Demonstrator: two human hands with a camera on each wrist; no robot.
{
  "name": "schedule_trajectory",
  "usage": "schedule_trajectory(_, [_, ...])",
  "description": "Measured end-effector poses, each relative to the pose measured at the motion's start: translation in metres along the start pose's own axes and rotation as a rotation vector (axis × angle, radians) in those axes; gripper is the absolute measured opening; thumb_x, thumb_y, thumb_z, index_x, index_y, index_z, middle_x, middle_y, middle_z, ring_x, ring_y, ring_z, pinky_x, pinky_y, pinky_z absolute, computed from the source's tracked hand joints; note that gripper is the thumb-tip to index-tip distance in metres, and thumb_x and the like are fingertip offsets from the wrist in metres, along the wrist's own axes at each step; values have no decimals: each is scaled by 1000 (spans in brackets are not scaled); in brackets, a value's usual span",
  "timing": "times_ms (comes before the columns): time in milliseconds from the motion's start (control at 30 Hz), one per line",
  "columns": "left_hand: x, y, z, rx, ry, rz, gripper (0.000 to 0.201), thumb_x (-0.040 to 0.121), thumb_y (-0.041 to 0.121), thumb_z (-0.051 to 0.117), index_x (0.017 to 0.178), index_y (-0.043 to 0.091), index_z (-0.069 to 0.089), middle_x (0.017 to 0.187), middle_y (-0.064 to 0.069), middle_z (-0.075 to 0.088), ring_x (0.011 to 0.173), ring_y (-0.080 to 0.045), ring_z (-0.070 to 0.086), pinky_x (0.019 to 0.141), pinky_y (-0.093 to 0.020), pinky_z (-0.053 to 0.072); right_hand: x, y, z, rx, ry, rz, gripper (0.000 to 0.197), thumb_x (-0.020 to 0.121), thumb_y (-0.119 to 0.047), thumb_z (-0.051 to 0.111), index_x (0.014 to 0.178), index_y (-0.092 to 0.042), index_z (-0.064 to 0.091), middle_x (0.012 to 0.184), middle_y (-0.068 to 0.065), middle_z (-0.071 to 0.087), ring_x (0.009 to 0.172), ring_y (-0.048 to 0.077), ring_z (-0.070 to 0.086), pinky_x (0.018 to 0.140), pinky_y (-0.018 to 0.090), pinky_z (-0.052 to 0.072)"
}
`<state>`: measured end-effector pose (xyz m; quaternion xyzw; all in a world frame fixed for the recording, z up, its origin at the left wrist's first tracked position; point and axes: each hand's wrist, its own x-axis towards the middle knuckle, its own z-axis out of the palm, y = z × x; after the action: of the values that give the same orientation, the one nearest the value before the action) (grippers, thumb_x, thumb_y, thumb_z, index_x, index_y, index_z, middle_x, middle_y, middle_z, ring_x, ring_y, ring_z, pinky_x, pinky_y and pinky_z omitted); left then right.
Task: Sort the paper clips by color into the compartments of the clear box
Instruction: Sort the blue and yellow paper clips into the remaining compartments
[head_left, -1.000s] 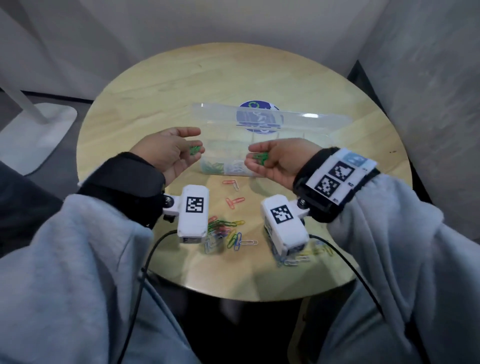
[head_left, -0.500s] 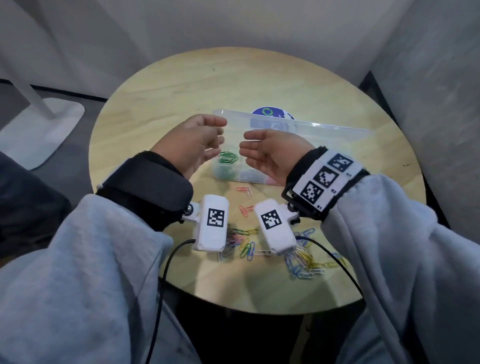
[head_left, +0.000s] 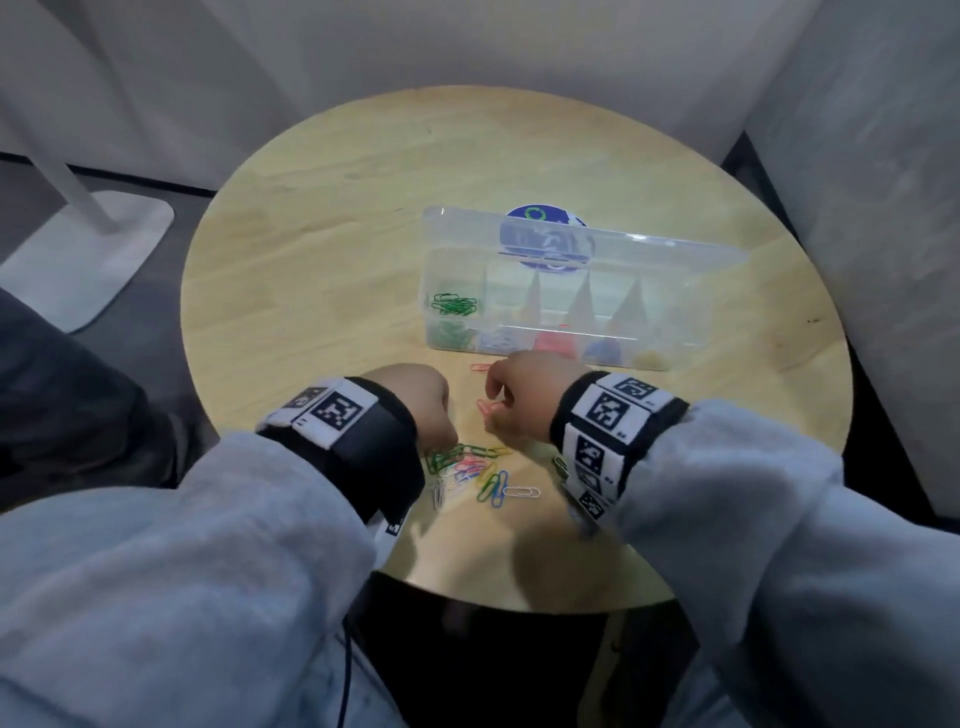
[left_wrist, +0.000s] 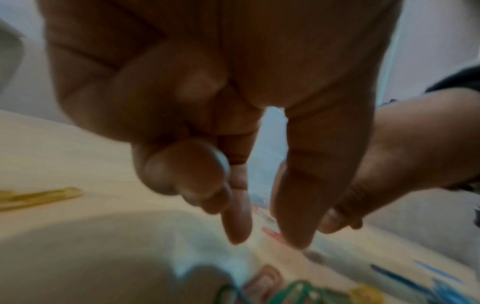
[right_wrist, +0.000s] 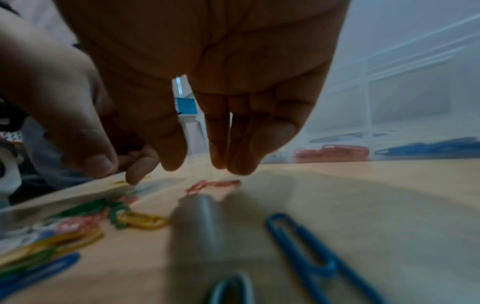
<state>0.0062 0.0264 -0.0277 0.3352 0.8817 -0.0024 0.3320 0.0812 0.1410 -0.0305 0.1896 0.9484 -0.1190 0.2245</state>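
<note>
The clear box (head_left: 696, 291) stands open at the middle of the round table, its lid upright behind it. Green clips (head_left: 454, 304) lie in its far-left compartment; white, red (right_wrist: 332, 152), blue (right_wrist: 428, 147) and yellow clips show through the front wall. A mixed pile of loose clips (head_left: 467, 470) lies near me. My left hand (head_left: 415, 405) hangs palm-down over the pile, two fingers (left_wrist: 296, 216) pointing down, holding nothing. My right hand (head_left: 524, 400) hovers beside it with fingertips (right_wrist: 241, 160) just above a red clip (right_wrist: 213, 185), empty.
Another red clip (head_left: 480, 367) lies just in front of the box. A white clip (head_left: 521, 491) and blue clips (right_wrist: 311, 257) lie near the table's front edge. A blue round sticker (head_left: 540, 215) shows behind the lid. Walls close in at the back and right.
Both hands held green clips palm-up, carried them over the box's left compartment, and have since come back down toward me, palms down and empty, over the loose pile.
</note>
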Motion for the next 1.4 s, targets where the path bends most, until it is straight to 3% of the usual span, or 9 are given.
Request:
schedule_trajectory(233, [7, 0, 7, 50, -45, 16, 19, 81, 25, 63, 92, 10, 69, 85, -4, 65, 75, -20, 54, 63, -25, 40, 17, -7, -2, -97, -28, 66, 32, 91, -34, 54, 113, -12, 57, 120, 5, 59, 100, 22, 57, 81, 29, 45])
schedule_trajectory(433, [9, 1, 6, 53, -59, 22, 17, 79, 25, 65, 88, 12, 69, 79, -2, 61, 73, -20, 54, 63, -25, 41, 25, -3, -1, -13, -58, 116, 4, 87, -22, 55, 84, -20, 54, 105, 7, 59, 87, 22, 51, 81, 32, 47])
schedule_trajectory(567, [8, 5, 5, 73, -51, 28, 10, 79, 26, 64, 82, 16, 64, 81, -1, 60, 75, -20, 53, 63, -25, 39, 29, -3, -7, -110, -227, 158, 22, 93, -16, 52, 112, -7, 59, 114, 8, 60, 91, 21, 51, 88, 31, 46])
schedule_trajectory(767, [2, 5, -2, -36, -20, 67, 9, 77, 16, 63, 69, 18, 58, 64, 3, 56, 64, -17, 51, 51, -20, 36, 39, 3, 8, -144, -136, 177, 29, 89, -31, 51, 67, -11, 52, 81, 2, 54, 77, 22, 52, 83, 33, 48])
schedule_trajectory(933, [5, -8, -17, -358, -5, 129, 21, 78, 4, 60, 65, 19, 53, 62, 1, 59, 57, -14, 51, 61, -24, 42, 19, 13, 4, -88, -135, 160, 19, 82, -27, 56, 88, -12, 67, 98, 1, 68, 85, 20, 62, 79, 31, 52])
schedule_trajectory(1033, [7, -13, -23, -589, -21, 141, 25, 82, -2, 54, 79, 22, 58, 65, -4, 57, 58, -18, 54, 64, -25, 46, -1, 31, -4, 304, -35, 102, 18, 83, -12, 59, 68, -20, 54, 78, 2, 65, 57, 9, 59, 63, 23, 51])
schedule_trajectory(1100, [7, -11, -27, -694, -34, 141, 30, 85, -5, 46, 79, 21, 61, 64, -5, 52, 46, -8, 54, 51, -17, 44, -18, 46, -8, 835, 21, 132, 23, 85, 1, 58, 71, -16, 53, 64, 3, 57, 39, 3, 53, 50, 18, 50])
schedule_trajectory(1200, [4, -5, -30, -852, -53, 112, 34, 88, -5, 38, 70, 13, 60, 59, -4, 45, 34, -3, 48, 38, -12, 36, -40, 67, -10, 1454, 49, 163, 23, 90, 11, 44, 81, -7, 56, 55, 4, 52, 39, 7, 53, 45, 16, 49])
schedule_trajectory(1400, [1, 6, -26, -756, -47, 19, 22, 90, 7, 42, 70, 11, 50, 64, -4, 48, 49, -14, 47, 48, -20, 37, -50, 88, -9, 1837, 150, 273, 29, 92, 3, 33, 74, -2, 54, 63, 8, 44, 41, 11, 59, 45, 15, 53])
